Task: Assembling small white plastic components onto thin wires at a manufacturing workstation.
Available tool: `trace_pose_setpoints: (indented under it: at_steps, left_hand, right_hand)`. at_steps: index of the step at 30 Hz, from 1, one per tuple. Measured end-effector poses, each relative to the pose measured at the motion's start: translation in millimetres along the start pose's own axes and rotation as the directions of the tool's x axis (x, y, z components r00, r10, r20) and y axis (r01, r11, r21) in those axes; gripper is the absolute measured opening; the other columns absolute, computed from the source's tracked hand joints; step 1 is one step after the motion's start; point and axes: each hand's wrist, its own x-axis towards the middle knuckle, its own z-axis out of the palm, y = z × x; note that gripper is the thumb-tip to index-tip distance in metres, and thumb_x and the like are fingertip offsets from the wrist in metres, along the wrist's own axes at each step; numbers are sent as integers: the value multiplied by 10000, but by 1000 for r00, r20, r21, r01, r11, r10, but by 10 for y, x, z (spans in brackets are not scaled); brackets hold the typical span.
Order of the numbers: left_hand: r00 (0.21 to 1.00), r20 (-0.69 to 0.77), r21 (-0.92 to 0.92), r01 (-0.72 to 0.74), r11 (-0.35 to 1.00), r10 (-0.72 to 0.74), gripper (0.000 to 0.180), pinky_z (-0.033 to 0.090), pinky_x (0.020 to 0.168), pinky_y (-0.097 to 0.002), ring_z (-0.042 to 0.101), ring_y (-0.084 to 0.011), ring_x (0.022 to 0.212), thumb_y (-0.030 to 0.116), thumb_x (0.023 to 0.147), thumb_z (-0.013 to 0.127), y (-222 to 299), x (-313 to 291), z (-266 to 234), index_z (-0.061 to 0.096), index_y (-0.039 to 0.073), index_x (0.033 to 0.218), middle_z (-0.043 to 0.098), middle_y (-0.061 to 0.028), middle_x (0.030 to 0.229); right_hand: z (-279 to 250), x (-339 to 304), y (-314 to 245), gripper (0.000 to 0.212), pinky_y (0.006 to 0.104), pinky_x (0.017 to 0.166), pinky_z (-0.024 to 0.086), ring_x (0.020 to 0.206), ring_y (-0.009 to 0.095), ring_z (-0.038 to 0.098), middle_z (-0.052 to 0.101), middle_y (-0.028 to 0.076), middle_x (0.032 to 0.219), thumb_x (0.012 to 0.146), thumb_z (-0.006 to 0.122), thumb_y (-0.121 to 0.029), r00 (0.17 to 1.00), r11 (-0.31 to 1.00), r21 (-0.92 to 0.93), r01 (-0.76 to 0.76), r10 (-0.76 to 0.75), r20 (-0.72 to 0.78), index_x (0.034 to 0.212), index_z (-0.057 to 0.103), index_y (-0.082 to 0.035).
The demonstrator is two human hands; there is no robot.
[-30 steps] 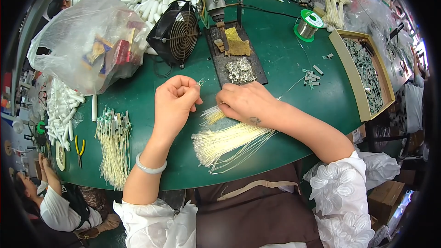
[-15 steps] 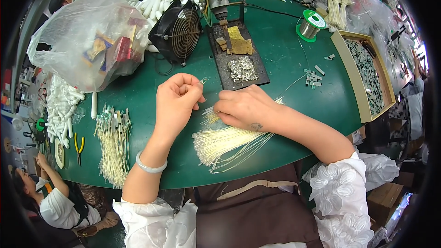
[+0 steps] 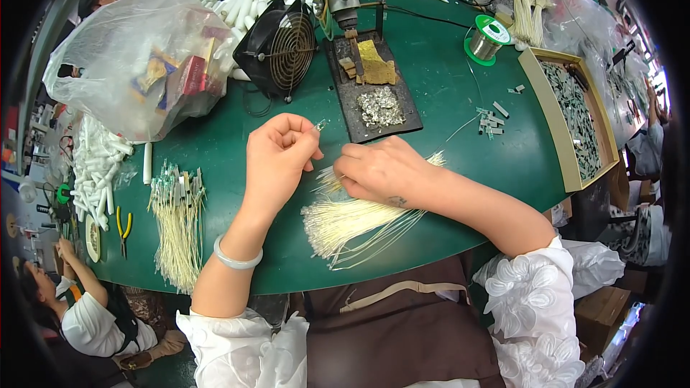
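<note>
My left hand (image 3: 284,158), its fingers pinched, holds a small clear-and-green circuit board (image 3: 321,124) that sticks out past the fingertips. Close beside it, my right hand (image 3: 384,172) is closed with curled fingers over a bundle of cream wires (image 3: 356,226) lying on the green table. The fingertips are mostly hidden, so how many wires they grip does not show. Left of my forearm lies a second bundle of cream wires (image 3: 180,237), with small boards at its far ends.
Beyond my hands, a soldering iron (image 3: 351,36) hangs over a dark plate (image 3: 402,104) with solder scraps. A black fan (image 3: 287,50), a filled plastic bag (image 3: 144,65) and pliers (image 3: 123,233) stand leftward. Rightward are a solder spool (image 3: 489,39) and a box of boards (image 3: 543,111).
My left hand and the board have shifted very slightly to the right. My right hand stays nearly still over the wires.
</note>
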Motion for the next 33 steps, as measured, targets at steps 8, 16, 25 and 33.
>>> trace_pose_setpoints:
  at_steps: [8,16,25,33]
  left_hand:
    - [1000,22,35,-6,999,5,85,417,492,-187,549,-54,544,55,836,603,-24,16,-39,583,-27,820,623,-33,649]
    - [952,251,93,159,983,-177,83,514,626,-232,633,-121,666,23,851,594,48,-50,-40,585,-59,865,659,-90,744]
    - [941,280,53,185,981,-192,74,522,635,-236,637,-132,682,7,864,583,44,-79,27,577,-60,894,665,-113,773]
    - [968,209,-2,140,990,-137,94,503,582,-213,626,-99,620,30,833,605,-18,-104,65,587,-57,865,670,-93,718]
  right_hand:
    - [-60,10,5,94,340,461,471,546,219,588,517,48,700,735,637,-108,999,998,-57,0,-3,-41,771,554,-82]
    - [-192,11,77,110,314,438,463,546,179,597,485,44,684,735,631,-115,983,986,-167,31,-61,-176,738,529,-73]
    - [-203,8,75,115,307,427,447,543,165,587,474,29,684,728,638,-115,959,984,-177,33,-82,-273,739,527,-87]
    - [-311,8,59,114,290,483,396,506,141,472,485,33,632,766,651,-86,927,935,274,-226,292,-235,862,619,-34]
